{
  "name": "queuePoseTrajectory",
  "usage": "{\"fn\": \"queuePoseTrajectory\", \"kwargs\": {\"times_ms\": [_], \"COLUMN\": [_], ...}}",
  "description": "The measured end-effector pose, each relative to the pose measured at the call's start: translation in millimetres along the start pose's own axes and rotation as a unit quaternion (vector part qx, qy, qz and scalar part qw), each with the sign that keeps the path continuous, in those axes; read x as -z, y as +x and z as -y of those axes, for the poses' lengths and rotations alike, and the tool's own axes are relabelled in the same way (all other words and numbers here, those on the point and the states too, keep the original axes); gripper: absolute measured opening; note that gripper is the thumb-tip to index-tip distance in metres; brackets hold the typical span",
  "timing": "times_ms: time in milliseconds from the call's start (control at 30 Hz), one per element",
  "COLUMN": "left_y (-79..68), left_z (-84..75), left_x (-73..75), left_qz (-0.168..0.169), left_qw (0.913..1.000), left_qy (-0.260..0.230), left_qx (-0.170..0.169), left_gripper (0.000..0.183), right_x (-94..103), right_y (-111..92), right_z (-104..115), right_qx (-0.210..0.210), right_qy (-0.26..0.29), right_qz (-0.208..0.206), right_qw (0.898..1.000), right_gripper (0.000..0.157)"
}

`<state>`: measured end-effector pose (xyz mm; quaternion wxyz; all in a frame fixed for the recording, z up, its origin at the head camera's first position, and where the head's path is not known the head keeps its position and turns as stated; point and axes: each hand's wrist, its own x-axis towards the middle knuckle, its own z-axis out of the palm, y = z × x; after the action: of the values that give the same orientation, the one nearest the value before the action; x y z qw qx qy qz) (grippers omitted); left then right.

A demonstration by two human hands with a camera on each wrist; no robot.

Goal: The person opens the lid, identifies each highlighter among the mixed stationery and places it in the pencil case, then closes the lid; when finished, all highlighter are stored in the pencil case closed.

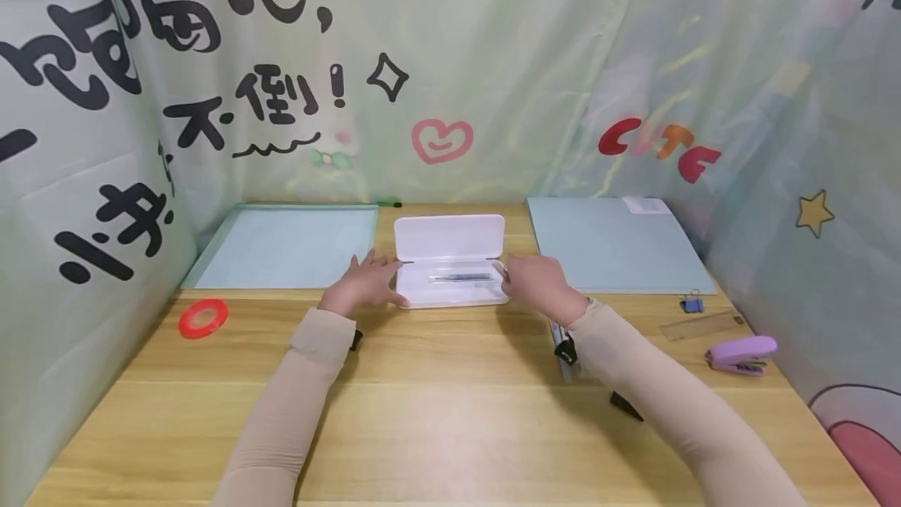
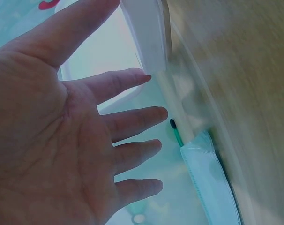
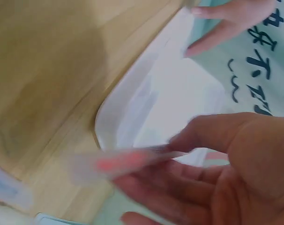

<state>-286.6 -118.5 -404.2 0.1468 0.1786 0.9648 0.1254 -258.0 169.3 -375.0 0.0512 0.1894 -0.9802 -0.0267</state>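
Note:
A white pencil case [image 1: 449,239] stands with its lid raised at the middle back of the table. Inside its tray lies a slim pen-like item [image 1: 461,278]. My left hand [image 1: 362,284] is at the case's left end, thumb and index fingertip right at its edge, the other fingers spread straight in the left wrist view. At the right end, my right hand [image 1: 540,280] pinches a slim translucent item with a red patch [image 3: 121,161] between thumb and fingers. Motion blurs that item, so I cannot tell its kind.
Pale blue folders lie at back left [image 1: 288,249] and back right [image 1: 619,245]. A red tape roll [image 1: 203,318] is on the left. To the right are a blue binder clip [image 1: 692,306], a ruler [image 1: 701,325] and a purple stapler [image 1: 741,350]. My right forearm partly covers a dark object [image 1: 626,407].

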Motion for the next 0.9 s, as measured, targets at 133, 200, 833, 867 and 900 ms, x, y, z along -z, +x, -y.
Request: {"fn": "queuePoseTrajectory", "kwargs": {"times_ms": [133,200,833,867,900], "left_y": [0.4,0.5,0.5,0.3,0.2], "left_z": [0.4,0.2,-0.6,-0.8,-1.0], "left_x": [-0.6,-1.1,-2.4,-2.3,-2.2], "left_qz": [-0.002,-0.002,0.000,0.000,0.001], "left_qw": [1.0000,1.0000,0.9998,0.9998,0.9998], "left_qy": [0.006,0.008,0.014,0.012,0.011], "left_qx": [0.003,0.002,0.015,0.016,0.018], "left_gripper": [0.085,0.085,0.086,0.086,0.086], "right_x": [-12.3,-19.0,-47.2,-47.2,-47.1], "right_y": [25.5,37.1,67.9,67.5,67.1], "right_z": [6.6,10.9,39.7,39.8,39.9], "right_qx": [0.068,0.098,0.134,0.134,0.136], "right_qy": [-0.034,-0.045,-0.099,-0.100,-0.101], "right_qz": [-0.068,-0.086,-0.025,-0.024,-0.022], "right_qw": [0.995,0.990,0.986,0.986,0.985], "right_gripper": [0.021,0.023,0.016,0.016,0.017]}}
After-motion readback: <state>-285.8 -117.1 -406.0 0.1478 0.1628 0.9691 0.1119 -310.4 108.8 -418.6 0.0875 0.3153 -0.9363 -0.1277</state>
